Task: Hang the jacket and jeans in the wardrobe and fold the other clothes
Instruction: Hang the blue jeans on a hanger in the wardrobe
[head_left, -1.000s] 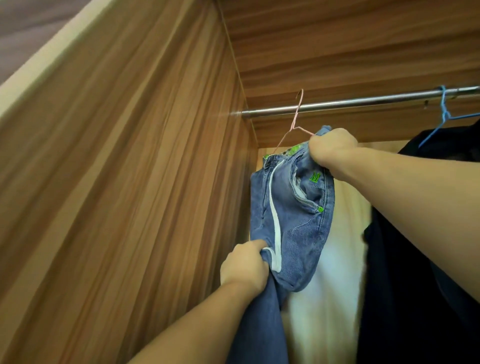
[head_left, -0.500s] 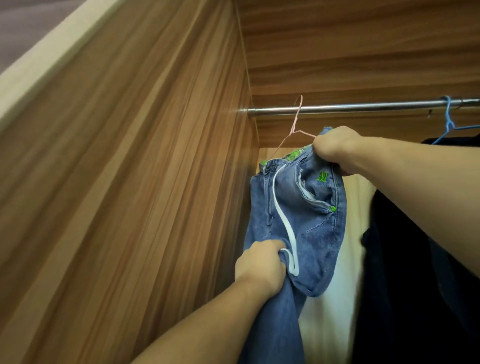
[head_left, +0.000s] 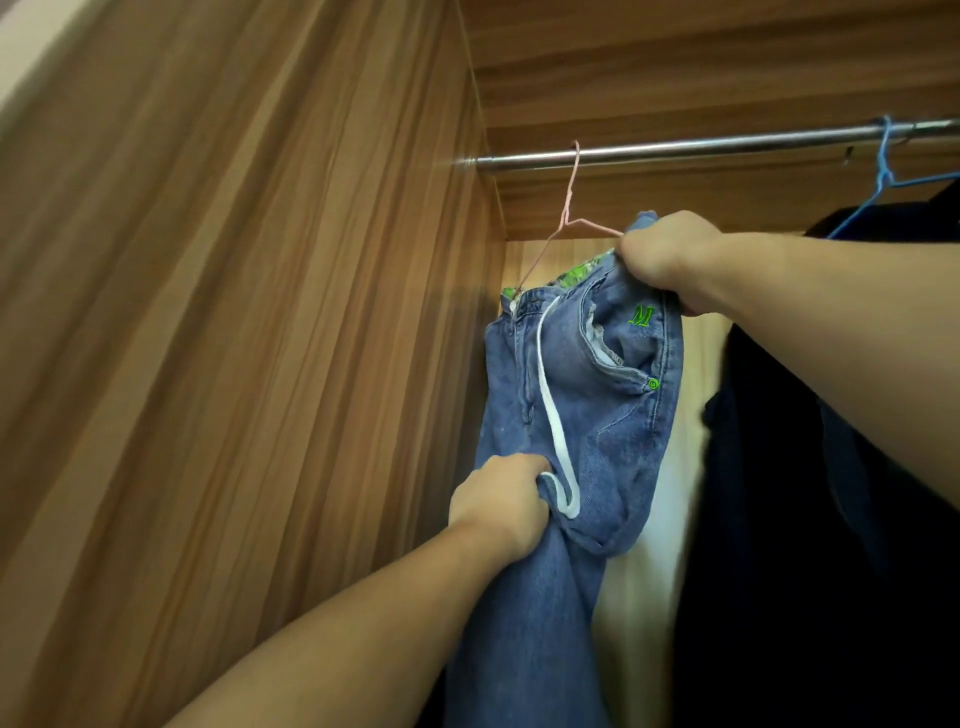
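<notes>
Right hand (head_left: 660, 254) raised, fist gripping waistband of blue denim jeans (head_left: 587, 405); left hand (head_left: 501, 506) clutches crotch fabric. Pink wire hanger (head_left: 563, 215) hooked on chrome wardrobe rail (head_left: 727, 148).

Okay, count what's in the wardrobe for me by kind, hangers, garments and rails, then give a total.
Hangers: 2, pink hanger and blue hanger
Garments: 2, jeans and dark garment
Rails: 1, metal rail
Total: 5

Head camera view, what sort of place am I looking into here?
Most likely the inside of a wooden wardrobe: wood-grain panels enclose a metal rail, on which a pink hanger carries jeans beside a dark garment on a blue hanger.
</notes>
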